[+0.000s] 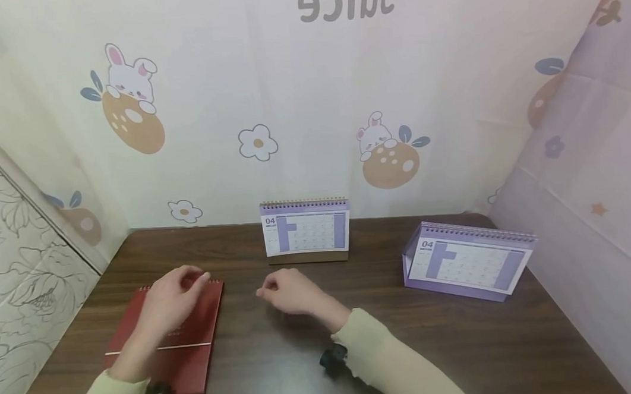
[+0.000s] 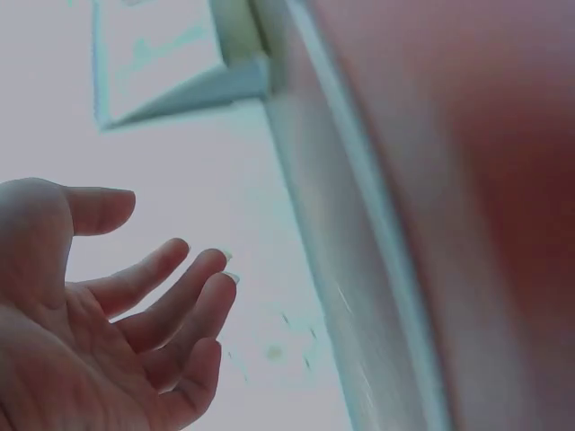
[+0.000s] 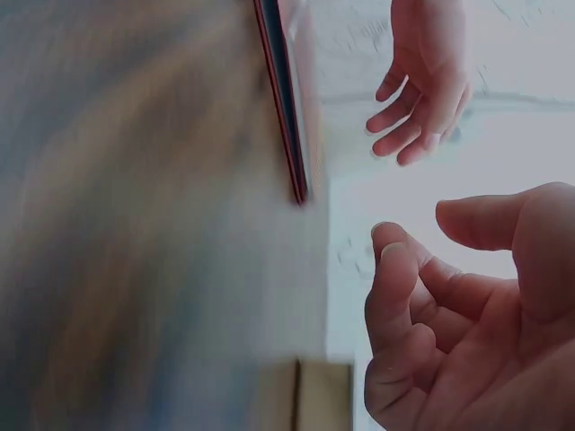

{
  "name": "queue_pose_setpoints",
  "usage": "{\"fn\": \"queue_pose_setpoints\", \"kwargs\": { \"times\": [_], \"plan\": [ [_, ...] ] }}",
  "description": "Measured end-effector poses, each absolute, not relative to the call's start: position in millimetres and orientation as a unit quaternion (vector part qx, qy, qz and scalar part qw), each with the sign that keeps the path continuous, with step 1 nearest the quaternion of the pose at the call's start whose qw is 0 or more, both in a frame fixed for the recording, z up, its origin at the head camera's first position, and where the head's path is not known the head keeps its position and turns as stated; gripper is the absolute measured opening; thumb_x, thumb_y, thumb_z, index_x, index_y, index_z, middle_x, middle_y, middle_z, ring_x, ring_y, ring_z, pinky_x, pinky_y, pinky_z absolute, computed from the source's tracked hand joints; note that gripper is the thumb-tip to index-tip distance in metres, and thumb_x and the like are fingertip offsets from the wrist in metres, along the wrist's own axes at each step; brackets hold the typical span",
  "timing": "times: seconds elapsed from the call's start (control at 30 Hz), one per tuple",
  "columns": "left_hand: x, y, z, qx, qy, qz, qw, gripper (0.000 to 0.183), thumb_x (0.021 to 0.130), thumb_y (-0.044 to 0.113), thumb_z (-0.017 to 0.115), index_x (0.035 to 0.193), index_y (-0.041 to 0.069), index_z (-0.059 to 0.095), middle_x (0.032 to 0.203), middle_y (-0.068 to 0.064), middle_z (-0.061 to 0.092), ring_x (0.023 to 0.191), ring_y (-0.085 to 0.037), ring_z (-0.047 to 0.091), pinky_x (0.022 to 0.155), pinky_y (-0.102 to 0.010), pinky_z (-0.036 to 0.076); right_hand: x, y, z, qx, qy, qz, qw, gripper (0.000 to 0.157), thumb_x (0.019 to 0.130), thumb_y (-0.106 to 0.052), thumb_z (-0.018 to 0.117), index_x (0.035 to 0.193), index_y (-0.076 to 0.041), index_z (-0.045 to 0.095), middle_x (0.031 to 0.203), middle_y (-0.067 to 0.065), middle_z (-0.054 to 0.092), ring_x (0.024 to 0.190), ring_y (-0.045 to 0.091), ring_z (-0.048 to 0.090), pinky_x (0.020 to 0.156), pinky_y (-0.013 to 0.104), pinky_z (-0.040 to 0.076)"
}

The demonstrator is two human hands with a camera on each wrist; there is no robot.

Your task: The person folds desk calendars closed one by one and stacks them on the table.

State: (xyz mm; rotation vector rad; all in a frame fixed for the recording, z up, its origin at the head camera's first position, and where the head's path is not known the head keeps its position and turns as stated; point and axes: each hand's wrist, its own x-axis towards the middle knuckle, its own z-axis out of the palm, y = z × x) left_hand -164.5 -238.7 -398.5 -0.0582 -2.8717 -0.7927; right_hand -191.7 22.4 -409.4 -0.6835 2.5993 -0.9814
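Note:
A red spiral-bound cover, a desk calendar or notebook, lies flat on the left of the table with a thin pale band across it. My left hand hovers over its upper part, fingers loosely bent and holding nothing; the left wrist view shows the thumb apart from the fingers. To the right of the red cover, my right hand is above the tabletop. Its fingers are loosely bent in the right wrist view, the thumb separate, with nothing between. Nearest beyond it stands a purple-and-white desk calendar marked 04.
A second purple desk calendar, also marked 04, stands angled at the right of the dark wooden table. Behind the table hangs a pale curtain printed with rabbits and fruit. A small dark device is on the right wrist.

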Motion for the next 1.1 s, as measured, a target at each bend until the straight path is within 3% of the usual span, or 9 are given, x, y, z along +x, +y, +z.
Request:
{"fn": "queue_pose_setpoints", "kwargs": {
  "times": [0.2, 0.57, 0.83, 1.0, 1.1],
  "plan": [
    [-196.4, -191.9, -390.9, -0.030, -0.933, -0.353, 0.065, 0.050, 0.099, 0.050, 0.055, 0.126, 0.009, 0.063, 0.114, -0.009, 0.068, 0.104, -0.027, 0.063, 0.089, -0.049, 0.048, -206.0, 70.2, -399.7, -0.198, 0.915, -0.341, 0.081, 0.022, 0.099, -0.031, 0.062, 0.094, -0.013, 0.073, 0.076, -0.008, 0.063, 0.070, 0.011, 0.057, 0.070, 0.032, 0.048],
    [-243.6, -141.7, -394.1, 0.020, -0.861, -0.505, 0.064, 0.059, 0.100, 0.050, 0.052, 0.140, 0.006, 0.052, 0.139, -0.014, 0.055, 0.130, -0.031, 0.049, 0.105, -0.050, 0.040, -231.4, 153.0, -400.3, -0.048, 0.907, -0.409, -0.084, 0.018, 0.094, -0.022, 0.064, 0.087, -0.008, 0.073, 0.072, 0.001, 0.064, 0.069, 0.019, 0.056, 0.068, 0.035, 0.045],
    [-266.5, -118.4, -387.2, 0.043, -0.811, -0.579, 0.070, 0.060, 0.100, 0.053, 0.050, 0.142, 0.009, 0.051, 0.142, -0.011, 0.052, 0.131, -0.027, 0.046, 0.106, -0.046, 0.039, -253.5, 183.8, -398.5, 0.040, 0.852, -0.508, -0.120, 0.023, 0.100, -0.020, 0.057, 0.110, -0.003, 0.067, 0.097, 0.015, 0.071, 0.087, 0.028, 0.067, 0.073, 0.034, 0.049],
    [-269.6, -109.3, -387.4, 0.032, -0.805, -0.589, 0.067, 0.064, 0.100, 0.056, 0.048, 0.142, 0.008, 0.050, 0.138, -0.012, 0.054, 0.123, -0.028, 0.050, 0.105, -0.047, 0.039, -263.3, 184.0, -395.5, 0.049, 0.808, -0.572, -0.135, 0.032, 0.102, -0.026, 0.057, 0.123, -0.003, 0.065, 0.116, 0.016, 0.067, 0.109, 0.031, 0.062, 0.091, 0.041, 0.046],
    [-268.6, -109.2, -387.7, 0.037, -0.804, -0.590, 0.069, 0.064, 0.101, 0.056, 0.047, 0.143, 0.008, 0.050, 0.138, -0.013, 0.054, 0.123, -0.028, 0.050, 0.105, -0.048, 0.040, -265.4, 178.2, -395.6, 0.034, 0.799, -0.589, -0.116, 0.040, 0.104, -0.032, 0.053, 0.131, -0.004, 0.061, 0.129, 0.015, 0.062, 0.119, 0.031, 0.056, 0.102, 0.045, 0.042]
  ]
}}
